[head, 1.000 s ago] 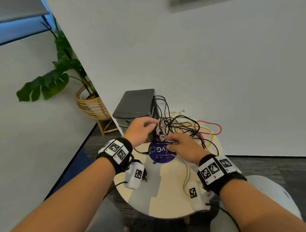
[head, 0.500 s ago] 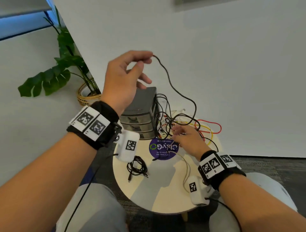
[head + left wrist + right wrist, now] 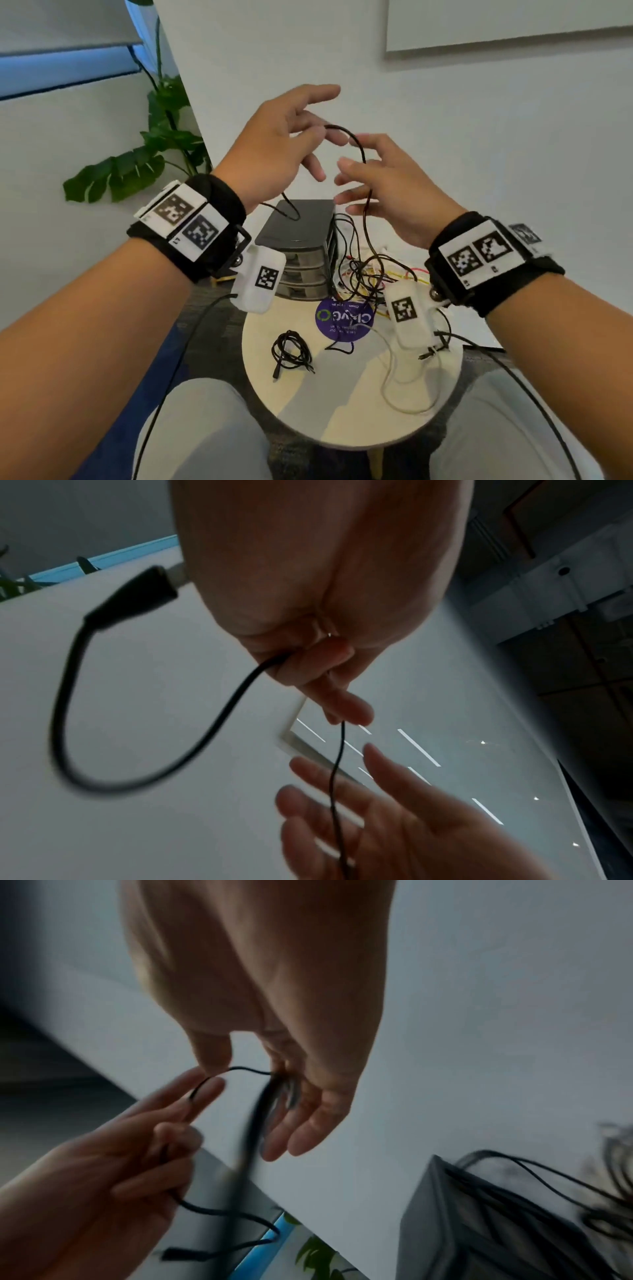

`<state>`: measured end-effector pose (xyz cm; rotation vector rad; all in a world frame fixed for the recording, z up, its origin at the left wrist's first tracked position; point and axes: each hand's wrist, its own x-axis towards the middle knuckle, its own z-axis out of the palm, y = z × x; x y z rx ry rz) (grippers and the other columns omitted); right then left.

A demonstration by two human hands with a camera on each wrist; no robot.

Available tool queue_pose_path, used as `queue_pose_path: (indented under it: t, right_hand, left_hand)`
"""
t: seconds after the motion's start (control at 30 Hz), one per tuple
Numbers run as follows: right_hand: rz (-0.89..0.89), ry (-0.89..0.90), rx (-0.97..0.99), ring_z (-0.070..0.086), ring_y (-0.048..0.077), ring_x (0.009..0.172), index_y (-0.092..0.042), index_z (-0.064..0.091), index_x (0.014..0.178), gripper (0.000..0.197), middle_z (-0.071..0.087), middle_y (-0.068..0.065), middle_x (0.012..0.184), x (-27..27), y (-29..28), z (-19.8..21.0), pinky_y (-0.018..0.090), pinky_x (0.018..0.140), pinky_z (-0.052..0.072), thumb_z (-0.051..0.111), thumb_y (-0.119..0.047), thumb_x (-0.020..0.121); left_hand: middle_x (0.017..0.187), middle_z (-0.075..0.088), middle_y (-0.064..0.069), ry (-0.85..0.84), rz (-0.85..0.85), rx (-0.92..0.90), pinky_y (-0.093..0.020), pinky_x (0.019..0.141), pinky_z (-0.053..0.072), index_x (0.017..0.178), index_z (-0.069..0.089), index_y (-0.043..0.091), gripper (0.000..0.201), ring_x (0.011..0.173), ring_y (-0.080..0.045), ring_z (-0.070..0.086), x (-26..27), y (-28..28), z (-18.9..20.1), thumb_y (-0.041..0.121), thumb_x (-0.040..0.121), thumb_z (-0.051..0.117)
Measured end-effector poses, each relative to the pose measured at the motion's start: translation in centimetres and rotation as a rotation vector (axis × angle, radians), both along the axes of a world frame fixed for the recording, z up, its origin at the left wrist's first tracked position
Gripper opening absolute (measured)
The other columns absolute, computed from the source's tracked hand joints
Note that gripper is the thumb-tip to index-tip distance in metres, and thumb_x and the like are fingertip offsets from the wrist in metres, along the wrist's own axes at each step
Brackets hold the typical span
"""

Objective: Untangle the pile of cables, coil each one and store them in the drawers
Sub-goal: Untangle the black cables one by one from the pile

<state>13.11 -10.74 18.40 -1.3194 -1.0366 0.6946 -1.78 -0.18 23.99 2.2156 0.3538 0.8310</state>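
Note:
My left hand [image 3: 308, 137] is raised above the drawers and pinches a thin black cable [image 3: 358, 145] between thumb and fingers. The cable's plug end [image 3: 137, 596] loops free behind that hand. From the pinch the cable arcs over to my right hand [image 3: 359, 185], whose fingers are spread and nearly straight beside it, then drops into the tangled pile [image 3: 370, 277] of black, red, yellow and white cables on the round table [image 3: 342, 428]. The dark drawer unit [image 3: 298, 226] stands at the table's back left, drawers closed. A coiled black cable [image 3: 291, 353] lies loose near the front left.
A purple round sticker [image 3: 344, 318] marks the table's middle. A white cable [image 3: 394, 383] trails toward the front right edge. A potted plant [image 3: 137, 164] stands on the floor at the left, and white walls close in behind the table. My knees sit under the near edge.
My left hand rose from the drawers, drawing the black cable up out of the pile. My right hand left the pile and came up beside the left hand at the cable.

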Motion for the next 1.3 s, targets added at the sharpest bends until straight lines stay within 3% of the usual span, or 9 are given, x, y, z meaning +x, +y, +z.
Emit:
queue_pose_path:
  t: [0.27,0.47,0.73,0.9,1.0,1.07,1.13,1.2,1.3]
  right_hand:
    - [-0.122,-0.507,0.114,0.032,0.004,0.047,-0.011,0.075,0.089,0.022,0.043,-0.015,0.054,-0.6,1.1,3.8,0.015,0.045,0.027,0.064,-0.027,0.099]
    - [-0.324,-0.436,0.049,0.042,-0.002,0.043,-0.013,0.074,0.09,0.033,0.043,-0.025,0.041,1.8,0.9,4.3,0.017,0.055,0.027,0.051,-0.031,0.105]
    - [-0.17,-0.723,-0.343,0.049,0.011,0.07,-0.019,0.075,0.099,0.036,0.057,-0.012,0.088,1.9,-0.2,1.7,0.024,0.066,0.036,0.045,-0.037,0.107]
    - [0.167,-1.034,-0.508,0.056,0.016,0.113,-0.025,0.076,0.108,0.039,0.066,-0.003,0.125,-0.5,0.1,-0.4,0.034,0.096,0.04,0.041,-0.043,0.107]
    - [0.289,-1.16,-0.432,0.059,0.011,0.093,-0.025,0.074,0.106,0.04,0.068,-0.009,0.1,-2.1,0.2,-0.2,0.032,0.084,0.043,0.039,-0.044,0.107]
    - [0.329,-1.196,-0.353,0.055,0.002,0.074,-0.024,0.074,0.101,0.036,0.061,-0.015,0.076,-3.0,0.2,0.5,0.024,0.07,0.036,0.042,-0.04,0.107]
    - [0.356,-1.229,-0.273,0.052,0.001,0.065,-0.023,0.072,0.096,0.032,0.057,-0.016,0.066,-3.7,0.2,1.4,0.021,0.064,0.033,0.044,-0.036,0.107]
    - [0.348,-1.256,-0.187,0.051,0.0,0.063,-0.021,0.067,0.091,0.027,0.056,-0.015,0.068,-4.1,0.3,2.4,0.021,0.063,0.033,0.047,-0.032,0.106]
    - [0.226,-1.283,-0.014,0.052,0.001,0.066,-0.019,0.066,0.091,0.022,0.058,-0.013,0.072,-3.8,0.5,4.2,0.027,0.063,0.037,0.053,-0.031,0.104]
  left_hand:
    - [0.067,0.056,-0.003,0.113,0.05,-0.096,-0.026,0.046,0.033,0.116,0.057,0.012,0.016,0.049,-0.016,0.044,-2.9,1.1,-1.3,0.024,0.106,0.053]
    - [0.067,0.037,0.001,0.197,-0.01,-0.295,-0.023,0.045,0.019,0.108,0.065,0.004,0.028,0.051,-0.012,0.026,-5.0,1.2,-2.9,0.024,0.108,0.045]
    - [0.065,0.026,0.003,-0.094,-0.338,-0.785,-0.027,0.052,0.013,0.102,0.065,0.004,0.037,0.055,-0.011,0.016,-6.2,0.7,-2.4,0.026,0.108,0.036]
    - [0.066,0.03,0.004,-0.225,-0.358,-0.889,-0.024,0.048,0.011,0.141,0.054,-0.001,0.052,0.052,-0.01,0.012,-6.2,1.4,-2.3,0.035,0.109,0.034]
    - [0.068,0.047,0.001,-0.245,-0.181,-0.818,-0.022,0.044,0.014,0.148,0.047,0.005,0.049,0.047,-0.007,0.021,-5.8,1.3,-3.0,0.034,0.111,0.033]
    - [0.084,0.068,-0.006,-0.216,-0.043,-0.703,-0.019,0.045,0.035,0.145,0.046,0.004,0.04,0.054,-0.01,0.052,-5.6,0.8,-3.4,0.024,0.111,0.036]
    - [0.12,0.071,-0.016,-0.189,-0.037,-0.709,-0.021,0.08,0.06,0.146,0.042,0.001,0.038,0.099,-0.018,0.073,-5.4,0.7,-3.9,0.014,0.11,0.037]
    - [0.136,0.063,-0.02,-0.15,-0.068,-0.719,-0.031,0.105,0.052,0.147,0.043,-0.005,0.04,0.123,-0.022,0.065,-5.4,0.9,-4.5,0.008,0.109,0.038]
    - [0.116,0.072,-0.017,-0.024,-0.065,-0.576,-0.034,0.097,0.056,0.13,0.058,-0.01,0.035,0.103,-0.022,0.071,-5.4,0.2,-4.7,0.007,0.108,0.036]
